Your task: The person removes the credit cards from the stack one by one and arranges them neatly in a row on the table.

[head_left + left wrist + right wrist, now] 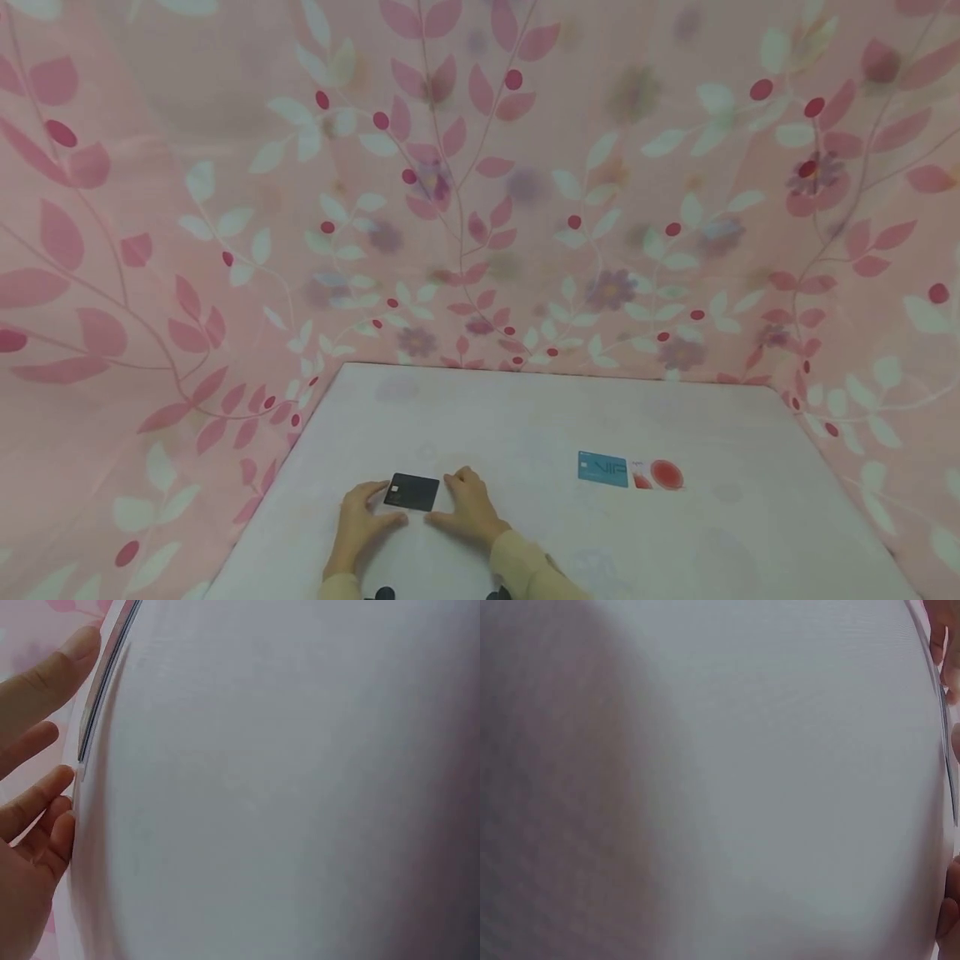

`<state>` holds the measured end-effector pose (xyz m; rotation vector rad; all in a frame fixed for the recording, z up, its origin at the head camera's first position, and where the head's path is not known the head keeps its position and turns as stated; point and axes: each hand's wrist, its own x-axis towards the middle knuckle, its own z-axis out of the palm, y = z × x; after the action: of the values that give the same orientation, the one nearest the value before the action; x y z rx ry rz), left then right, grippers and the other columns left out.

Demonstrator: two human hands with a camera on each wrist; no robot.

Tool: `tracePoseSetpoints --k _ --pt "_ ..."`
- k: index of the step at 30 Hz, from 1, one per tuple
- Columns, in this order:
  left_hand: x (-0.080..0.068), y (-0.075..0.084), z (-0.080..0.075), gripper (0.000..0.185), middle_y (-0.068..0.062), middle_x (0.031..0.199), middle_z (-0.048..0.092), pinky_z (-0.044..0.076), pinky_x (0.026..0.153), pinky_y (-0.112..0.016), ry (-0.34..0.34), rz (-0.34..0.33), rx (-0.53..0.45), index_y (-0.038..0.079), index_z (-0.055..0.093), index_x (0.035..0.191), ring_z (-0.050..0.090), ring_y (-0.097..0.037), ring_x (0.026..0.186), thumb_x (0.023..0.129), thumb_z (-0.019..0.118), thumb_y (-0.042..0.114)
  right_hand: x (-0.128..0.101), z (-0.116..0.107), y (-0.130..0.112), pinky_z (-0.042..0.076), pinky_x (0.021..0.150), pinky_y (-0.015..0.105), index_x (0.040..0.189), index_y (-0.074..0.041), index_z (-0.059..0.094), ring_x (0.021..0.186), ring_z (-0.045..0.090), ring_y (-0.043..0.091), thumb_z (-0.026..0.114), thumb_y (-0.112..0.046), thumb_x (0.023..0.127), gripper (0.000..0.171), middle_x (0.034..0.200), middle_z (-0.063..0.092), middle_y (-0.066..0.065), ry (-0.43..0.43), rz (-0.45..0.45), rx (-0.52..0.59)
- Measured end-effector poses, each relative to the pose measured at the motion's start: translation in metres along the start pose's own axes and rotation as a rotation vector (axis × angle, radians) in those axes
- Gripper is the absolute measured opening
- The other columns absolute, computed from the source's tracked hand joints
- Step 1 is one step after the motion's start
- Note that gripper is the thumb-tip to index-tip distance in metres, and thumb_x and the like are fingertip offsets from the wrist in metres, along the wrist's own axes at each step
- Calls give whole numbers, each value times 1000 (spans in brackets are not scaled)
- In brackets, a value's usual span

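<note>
Black card [411, 492] lies flat near the counter's [525, 417] front edge, left hand [360, 523] and right hand [471, 510] bracketing it with relaxed fingers. Only the head view shows blue card [602, 469] and red-dotted card [658, 475]; wrist views catch blurred edges.

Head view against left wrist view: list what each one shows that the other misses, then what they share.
Only the head view shows the right hand, the flat face of the black rectangular card with both hands at its ends, the blue rectangular card, the white card with a red circle and the pink leaf-patterned curtain.

Only the left wrist view shows the black card edge-on, as a thin dark line, with fingertips against it.

Both show the left hand, the black card and the white table surface.
</note>
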<state>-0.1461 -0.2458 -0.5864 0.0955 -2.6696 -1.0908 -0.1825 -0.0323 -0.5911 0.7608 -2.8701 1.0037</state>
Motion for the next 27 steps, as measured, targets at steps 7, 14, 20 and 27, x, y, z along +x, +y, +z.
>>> tracePoseSetpoints --k 7,14,20,27 --pt "11 2 4 80 -25 112 52 39 92 -57 -121 -53 102 1 61 119 46 -43 105 52 89 34 2 0 -3 43 79 28 115 1 62 88 46 15 74 -41 78 58 102 47 3 44 -12 -60" --pt "16 12 4 79 -23 106 52 39 86 -57 -153 -62 177 4 62 119 45 -37 96 52 89 35 5 -1 -9 42 79 29 110 -1 66 88 49 15 73 -41 78 52 100 51 4 50 -52 -138" --pt "18 12 4 78 -21 104 52 38 84 -57 -160 -63 190 5 63 119 47 -37 95 51 89 34 8 2 -15 40 75 29 112 -6 66 85 48 13 73 -48 75 57 98 51 2 56 -67 -169" --pt "18 9 7 81 -22 106 53 37 84 -58 -162 -64 177 3 61 121 47 -38 97 52 89 36 16 3 -21 39 74 31 111 -8 64 85 50 16 76 -45 73 54 98 53 3 19 7 -139"
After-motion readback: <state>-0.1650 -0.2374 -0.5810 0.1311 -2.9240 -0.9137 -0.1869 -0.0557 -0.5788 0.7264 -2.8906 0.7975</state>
